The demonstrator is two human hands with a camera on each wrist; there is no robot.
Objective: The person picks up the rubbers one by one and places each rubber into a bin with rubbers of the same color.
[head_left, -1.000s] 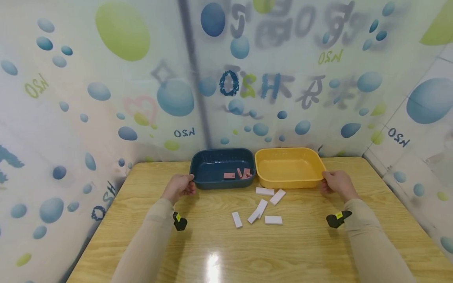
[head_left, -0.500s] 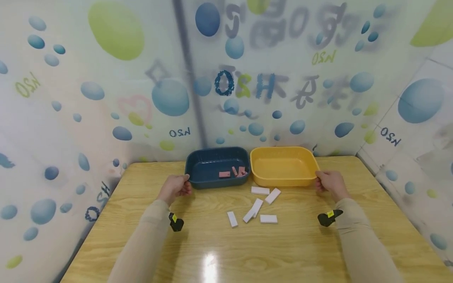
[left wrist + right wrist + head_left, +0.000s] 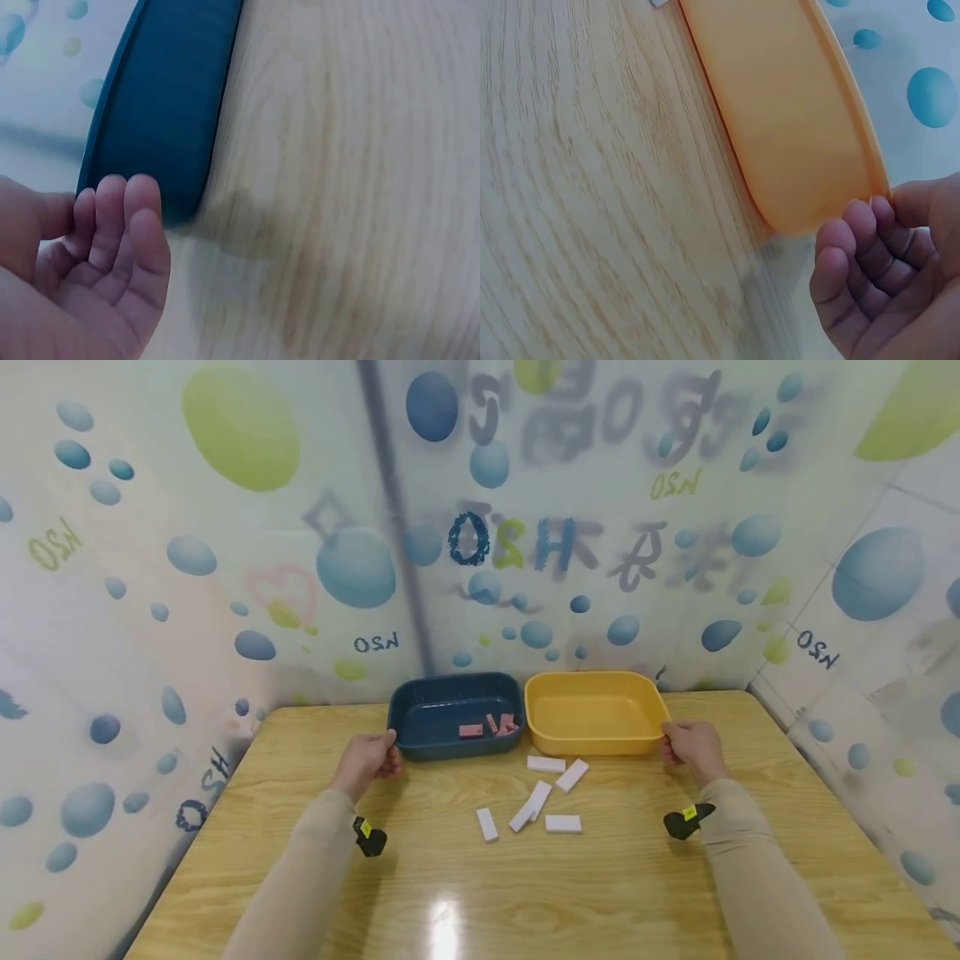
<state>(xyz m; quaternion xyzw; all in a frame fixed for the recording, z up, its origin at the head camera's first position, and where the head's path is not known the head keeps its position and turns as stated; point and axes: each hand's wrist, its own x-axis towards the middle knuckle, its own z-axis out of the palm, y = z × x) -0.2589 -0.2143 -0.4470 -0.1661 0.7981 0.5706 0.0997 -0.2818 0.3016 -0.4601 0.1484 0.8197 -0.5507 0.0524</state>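
A dark blue plastic basin (image 3: pixel 427 749) and a yellow one, the yellow basin (image 3: pixel 592 746), stand side by side at the back of the table. Several small pink blocks (image 3: pixel 471 730) lie in the right part of the blue basin. My left hand (image 3: pixel 367 760) pinches the blue basin's rim at its near left corner, thumb on top and fingers curled beneath. At the yellow basin's near right corner, my right hand (image 3: pixel 693 748) pinches the rim the same way. In the wrist views the left fingers (image 3: pixel 109 217) and right fingers (image 3: pixel 861 225) sit right under the rims.
Several white blocks (image 3: pixel 564 823) lie scattered on the wooden table (image 3: pixel 337 893) in front of the basins, two of them overlapping. A patterned wall sheet (image 3: pixel 480 635) rises right behind the table's back edge.
The whole head view has shifted, so basins, blocks and hands appear slightly further left. Both hands keep their hold on the basin rims, and the blocks lie as before.
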